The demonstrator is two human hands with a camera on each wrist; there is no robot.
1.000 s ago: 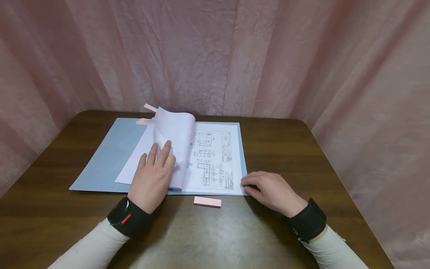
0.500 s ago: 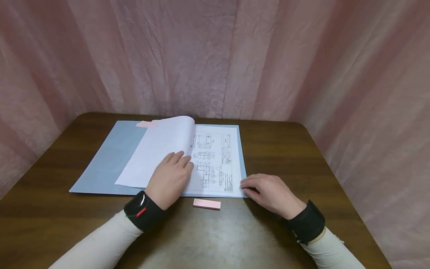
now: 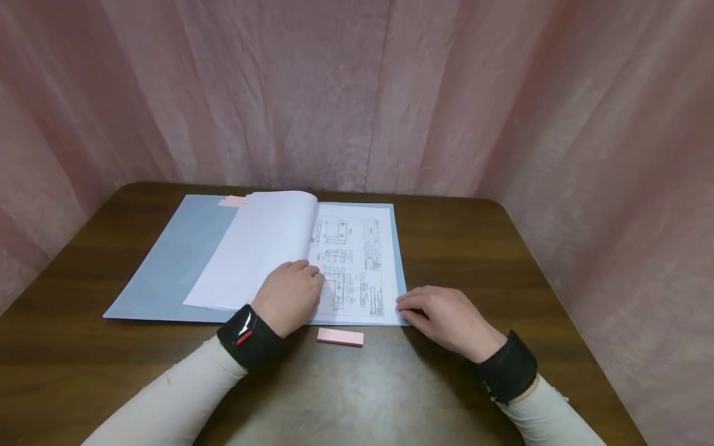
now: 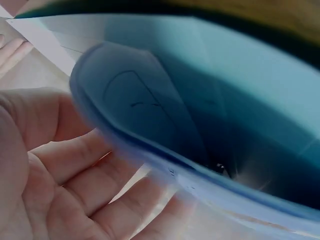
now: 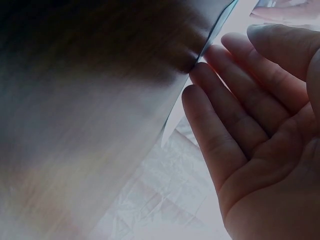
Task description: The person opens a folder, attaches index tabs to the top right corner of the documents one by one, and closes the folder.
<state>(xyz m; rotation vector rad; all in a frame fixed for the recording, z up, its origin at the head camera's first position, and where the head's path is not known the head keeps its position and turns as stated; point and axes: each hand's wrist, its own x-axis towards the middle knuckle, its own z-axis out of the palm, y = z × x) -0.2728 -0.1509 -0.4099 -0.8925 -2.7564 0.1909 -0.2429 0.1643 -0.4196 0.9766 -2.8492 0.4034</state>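
Observation:
A light blue folder lies open, with white sheets on its right part. Several pages are turned over to the left, blank side up, in a rounded fold. My left hand rests on the lower end of that fold. In the left wrist view its relaxed fingers touch the curled paper. To the right, a sheet with technical drawings is exposed. My right hand rests with its fingertips at the folder's lower right corner, fingers mostly straight in the right wrist view. Pink sticky tabs stick out at the pages' top left.
A small pink sticky-note pad lies on the brown table, just in front of the folder. A pink curtain hangs behind the table and along its sides.
My left hand has slid right and down from the turned pages onto their fold. A lifted sheet with its pink tab has come down flat to the left. The right hand stays in place.

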